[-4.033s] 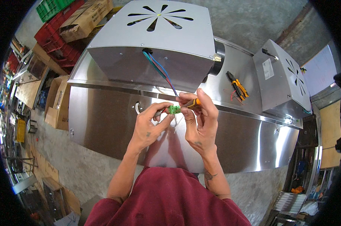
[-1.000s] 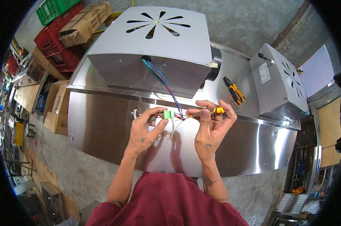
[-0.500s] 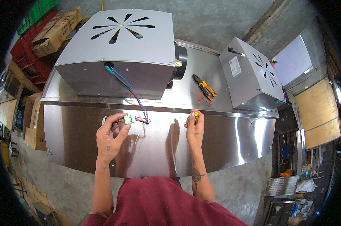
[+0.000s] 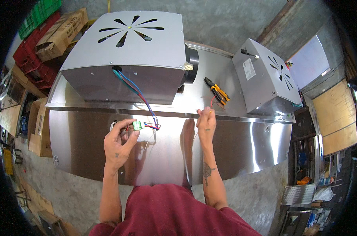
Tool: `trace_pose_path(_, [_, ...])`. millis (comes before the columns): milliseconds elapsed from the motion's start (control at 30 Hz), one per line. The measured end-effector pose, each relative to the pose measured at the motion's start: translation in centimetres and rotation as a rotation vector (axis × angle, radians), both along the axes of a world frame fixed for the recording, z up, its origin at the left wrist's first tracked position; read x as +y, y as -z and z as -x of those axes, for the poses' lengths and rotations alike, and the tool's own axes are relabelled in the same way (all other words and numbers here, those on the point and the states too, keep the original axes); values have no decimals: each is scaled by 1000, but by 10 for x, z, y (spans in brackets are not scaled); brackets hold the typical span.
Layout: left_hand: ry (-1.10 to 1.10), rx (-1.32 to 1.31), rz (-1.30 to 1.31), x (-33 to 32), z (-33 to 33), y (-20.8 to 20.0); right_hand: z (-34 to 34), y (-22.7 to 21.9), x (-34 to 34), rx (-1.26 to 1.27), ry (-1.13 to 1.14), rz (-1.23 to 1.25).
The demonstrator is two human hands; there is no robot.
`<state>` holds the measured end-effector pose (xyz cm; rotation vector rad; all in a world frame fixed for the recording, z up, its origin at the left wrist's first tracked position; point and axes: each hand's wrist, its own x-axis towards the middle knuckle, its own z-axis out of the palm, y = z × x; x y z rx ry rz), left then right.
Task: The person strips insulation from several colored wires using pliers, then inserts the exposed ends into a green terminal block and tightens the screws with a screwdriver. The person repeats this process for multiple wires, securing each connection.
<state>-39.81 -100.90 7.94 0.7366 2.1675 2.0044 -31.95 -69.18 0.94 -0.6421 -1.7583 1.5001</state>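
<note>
My left hand (image 4: 118,144) pinches a green terminal connector (image 4: 138,125) between thumb and fingers, above the shiny metal sheet. Blue, red and dark wires (image 4: 146,105) run from a hole in the front of the large grey metal housing (image 4: 119,83) down to the connector's right side. More wire ends show by my left fingers. To the right, my right hand (image 4: 206,125) is closed around a small yellow-handled tool (image 4: 210,112). Only a bit of its yellow shows; the fingers hide the rest. This hand is apart from the connector, just in front of the pliers (image 4: 217,92).
Beside the orange-and-black pliers lie loose wire scraps (image 4: 212,101). A second grey housing (image 4: 261,80) stands at the right on the metal panel (image 4: 221,70). A black round duct collar (image 4: 192,65) sticks out of the large housing. Cardboard boxes (image 4: 62,37) and crates (image 4: 34,59) are stacked far left.
My right hand has moved slightly up and turned, so less of the yellow tool shows. The left hand still holds the connector. The whole view has shifted slightly.
</note>
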Motion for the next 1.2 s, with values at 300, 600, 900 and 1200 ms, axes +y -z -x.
trace_pose_path(300, [-26, -20, -10, -3, -3, 4, -8, -39, 3, 133, -23, 221])
trace_pose_path(600, [-38, -11, -34, 0, -3, 0, -21, -4, 4, 90, -66, 214])
trace_pose_path(900, [-34, 5, -32, 0, -4, 0, -21, -27, 3, 151, -123, 204])
trace_pose_path(1200, [-39, -13, -39, 0, -4, 0, -28, 3, 3, 27, -172, 367])
